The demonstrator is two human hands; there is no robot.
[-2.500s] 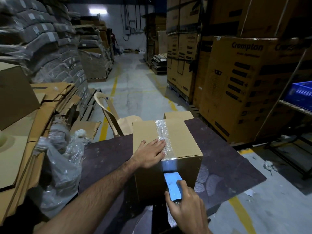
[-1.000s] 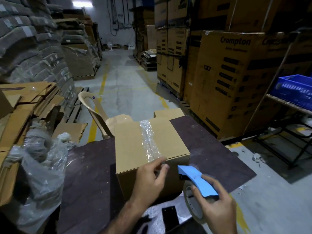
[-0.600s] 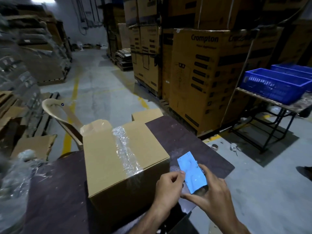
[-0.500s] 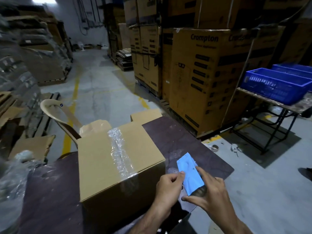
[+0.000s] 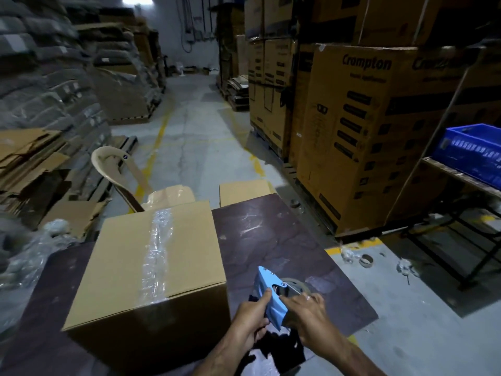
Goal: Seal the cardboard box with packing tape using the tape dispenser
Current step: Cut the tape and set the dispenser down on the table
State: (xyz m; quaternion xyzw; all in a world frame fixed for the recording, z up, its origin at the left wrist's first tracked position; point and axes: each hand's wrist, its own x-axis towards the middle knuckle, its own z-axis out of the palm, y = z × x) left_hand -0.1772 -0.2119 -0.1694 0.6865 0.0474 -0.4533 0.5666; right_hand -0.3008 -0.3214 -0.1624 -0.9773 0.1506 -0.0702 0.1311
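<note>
Sitting at 8 o'clock in view: cardboard box (image 5: 130, 267), wrinkly tape strip (image 5: 157, 253) over its top seam. Left hand (image 5: 250, 318) and right hand (image 5: 306, 312) both curl round the blue tape dispenser (image 5: 271, 294) at 6 o'clock. Probably light, stiff plastic; grab the handle. Cartons (image 5: 352, 131) at 2 o'clock read "Crompton".

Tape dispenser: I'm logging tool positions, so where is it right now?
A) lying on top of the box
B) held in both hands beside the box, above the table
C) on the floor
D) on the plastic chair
B: the left hand and right hand both grip the blue tape dispenser above the dark table, right of the cardboard box and apart from it.
</note>
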